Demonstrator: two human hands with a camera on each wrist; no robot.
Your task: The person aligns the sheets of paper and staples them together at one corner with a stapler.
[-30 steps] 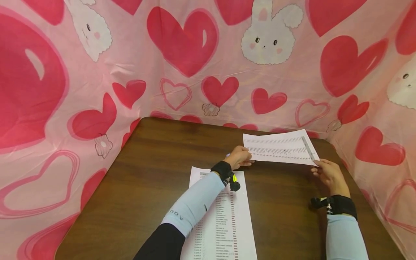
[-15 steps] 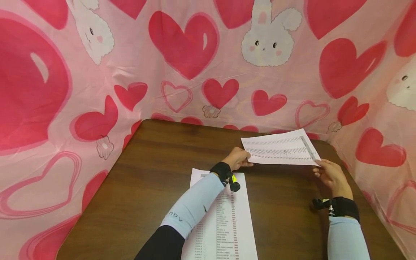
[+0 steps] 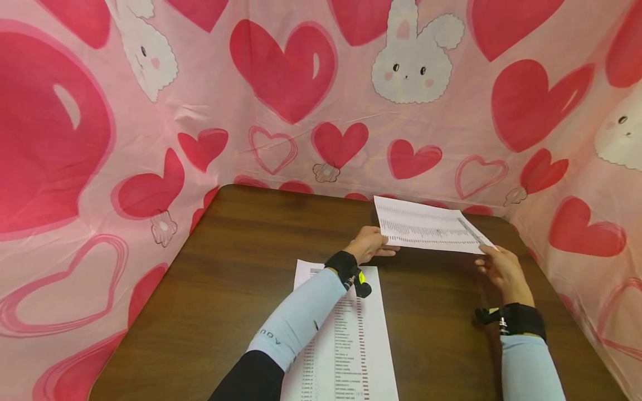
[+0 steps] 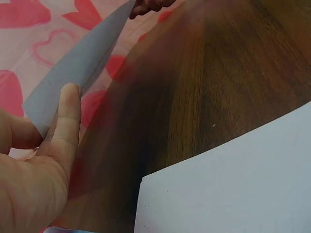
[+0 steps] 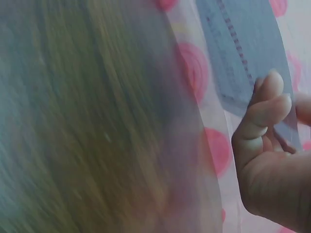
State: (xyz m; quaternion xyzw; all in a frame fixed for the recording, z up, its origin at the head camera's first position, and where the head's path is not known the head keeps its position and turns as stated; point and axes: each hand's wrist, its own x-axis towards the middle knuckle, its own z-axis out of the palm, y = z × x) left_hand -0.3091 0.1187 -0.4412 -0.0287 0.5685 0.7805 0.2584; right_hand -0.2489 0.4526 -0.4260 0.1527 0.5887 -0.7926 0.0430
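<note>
A printed sheet of paper (image 3: 426, 225) is held up over the far right of the table, stretched between both hands. My left hand (image 3: 368, 244) pinches its near left corner; in the left wrist view that hand (image 4: 43, 160) has the thumb on one face and a finger along the other. At the sheet's near right corner my right hand (image 3: 505, 270) grips it, with fingers (image 5: 265, 114) curled behind the paper in the right wrist view. A second printed sheet (image 3: 351, 334) lies on the table under my left forearm, which covers part of it.
The brown wooden table (image 3: 225, 289) has rounded far corners. A pink curtain (image 3: 351, 100) with hearts and rabbits hangs close along its back and sides. Each wrist wears a black strap with a small camera.
The held sheet has tilted, its far right corner dropping and far left corner rising. My right hand has shifted slightly left. The sheet on the table stays put.
</note>
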